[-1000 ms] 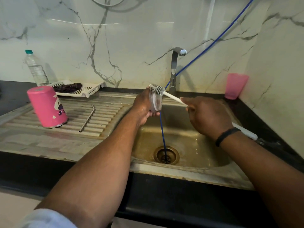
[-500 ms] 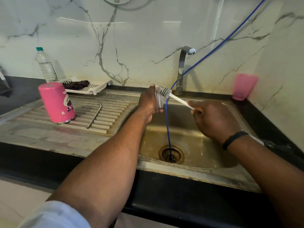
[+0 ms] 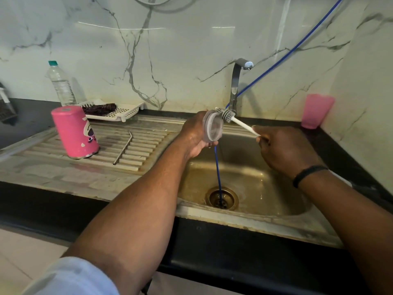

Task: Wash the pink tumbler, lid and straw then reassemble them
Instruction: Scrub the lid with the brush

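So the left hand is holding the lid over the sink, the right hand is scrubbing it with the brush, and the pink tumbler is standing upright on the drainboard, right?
Not quite: the head view shows the pink tumbler upside down on the drainboard. The rest holds.

Tumbler (image 3: 74, 133): pink, white-and-purple cartoon print on side. Cup (image 3: 316, 111) at 3 o'clock: translucent pink. Lid (image 3: 212, 129): clear, greyish rim. Brush (image 3: 229, 116): white handle, grey bristles. Hose (image 3: 218, 167): blue. Bottle (image 3: 61, 84) cap: teal. Wall (image 3: 180, 50): white marble, grey veins. Wristband (image 3: 306, 174): black.
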